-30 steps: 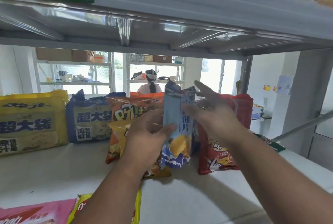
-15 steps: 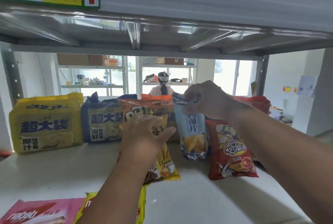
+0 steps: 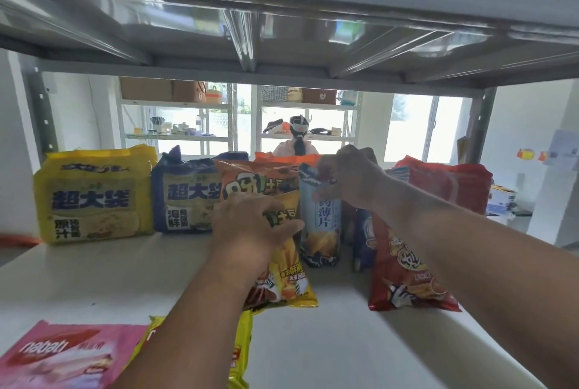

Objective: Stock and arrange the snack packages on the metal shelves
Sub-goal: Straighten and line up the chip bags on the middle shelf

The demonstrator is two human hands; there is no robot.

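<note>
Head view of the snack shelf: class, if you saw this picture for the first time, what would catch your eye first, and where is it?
Two hands meet mid-shelf: the right hand pinches the top of an upright pale blue chip bag, and the left hand rests on a yellow snack bag beside it. A big yellow noodle pack stands at the back left, and a pink wafer pack lies at the front left corner.

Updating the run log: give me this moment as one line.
left hand: rests on yellow chip bag | right hand: pinches top of light blue chip bag, upright on shelf | red chip bag: right of it

Left hand (image 3: 250, 232) spread, right hand (image 3: 347, 178) pinching
</note>
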